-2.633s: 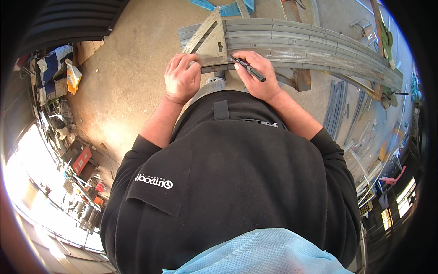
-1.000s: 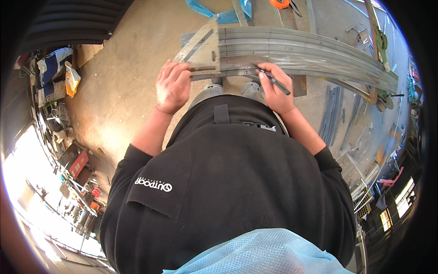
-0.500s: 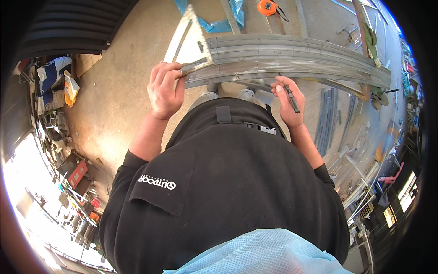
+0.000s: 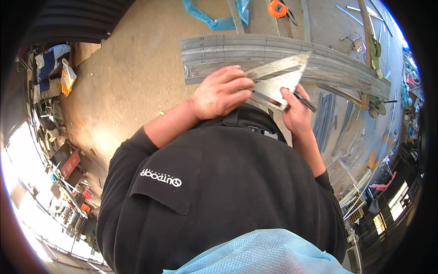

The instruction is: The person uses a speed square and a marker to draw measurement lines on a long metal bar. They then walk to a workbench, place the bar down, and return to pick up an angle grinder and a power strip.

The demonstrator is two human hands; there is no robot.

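Floor lies open leftward; the set square partly blocks metal strips.

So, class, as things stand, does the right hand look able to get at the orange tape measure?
Probably not straight away: the right hand is taken up with the pen and the triangle, and the tape measure lies beyond the grey strips.
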